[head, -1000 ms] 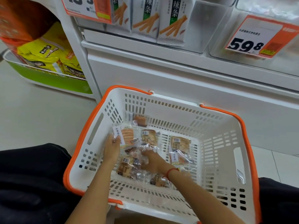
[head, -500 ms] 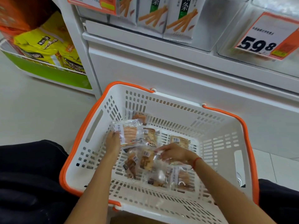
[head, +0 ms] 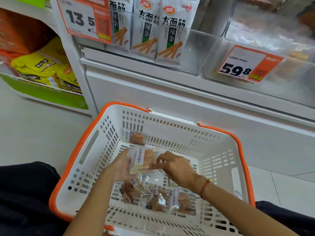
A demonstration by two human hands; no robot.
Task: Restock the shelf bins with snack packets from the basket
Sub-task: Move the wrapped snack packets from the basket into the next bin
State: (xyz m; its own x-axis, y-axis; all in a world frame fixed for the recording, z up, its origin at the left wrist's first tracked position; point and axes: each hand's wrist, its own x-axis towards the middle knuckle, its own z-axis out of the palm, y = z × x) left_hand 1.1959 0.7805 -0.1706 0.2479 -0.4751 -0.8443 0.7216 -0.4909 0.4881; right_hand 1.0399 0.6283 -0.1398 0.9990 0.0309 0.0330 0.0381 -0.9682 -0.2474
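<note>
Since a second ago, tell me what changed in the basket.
Both hands rose off the pile: the left hand now holds a clear packet up, and the right hand moved to pinch its edge. The basket and loose packets stayed.

Bare forearms, thin red string bracelet on right wrist, dark trousers.

Floor: it is carrying the basket, which is sitting near, just in front of the shelf unit.
Shelf: it is standing far, holding clear bins side by side.
Left bin: white snack bags are standing upright in it.
Lower left rack: yellow bags are leaning in it.
</note>
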